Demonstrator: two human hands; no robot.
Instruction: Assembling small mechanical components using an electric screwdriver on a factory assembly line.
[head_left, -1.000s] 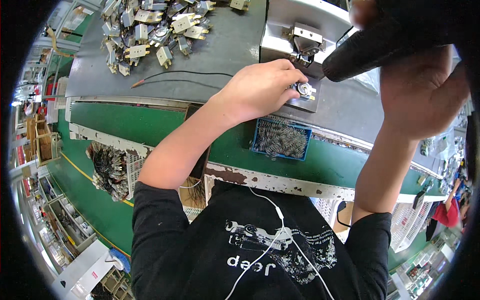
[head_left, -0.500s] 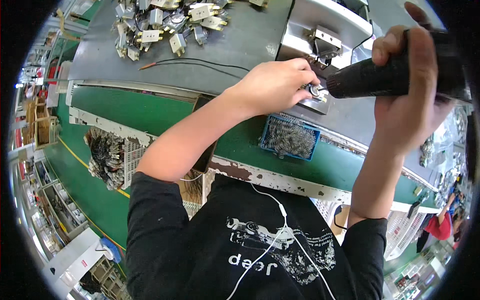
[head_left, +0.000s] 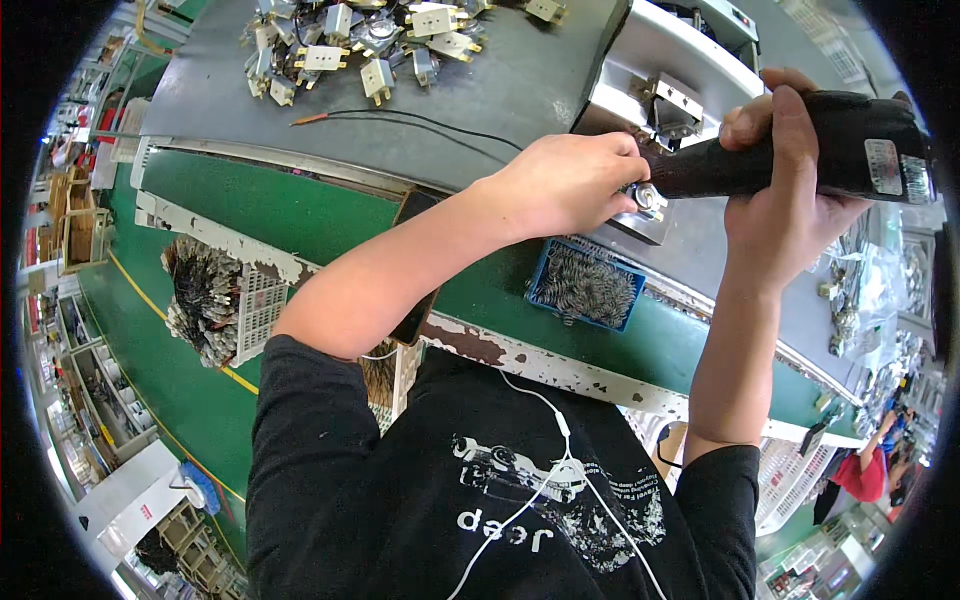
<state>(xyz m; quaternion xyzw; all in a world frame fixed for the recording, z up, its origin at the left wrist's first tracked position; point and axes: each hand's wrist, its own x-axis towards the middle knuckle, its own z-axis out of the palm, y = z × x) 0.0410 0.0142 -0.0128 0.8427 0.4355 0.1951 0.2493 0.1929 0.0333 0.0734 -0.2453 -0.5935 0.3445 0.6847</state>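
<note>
My right hand [head_left: 785,170] is wrapped round a thick black handheld power tool [head_left: 735,165] with labels near its wide rear end. Its narrow end points left and meets a small part at my left fingertips. Pinched in my left hand [head_left: 575,185] is that small metal part [head_left: 648,200], with a round shiny piece showing; the fingers hide much of it. It rests at a metal block [head_left: 645,228] on the bench's near edge. Just behind stands a metal fixture [head_left: 672,108] on a silver machine housing [head_left: 640,55]. The tool's tip is partly hidden by my fingers.
A blue tray [head_left: 585,285] of metal springs sits in front of my hands. Small metal-and-white assemblies [head_left: 378,78] are heaped at the far left of the bench. A black cable [head_left: 420,115] with an orange tip lies nearer. Clear plastic bags [head_left: 875,280] lie right.
The black tool has moved left and down, its tip now against the part at my left fingers. My left hand keeps its pinch. The whole view has shifted slightly.
</note>
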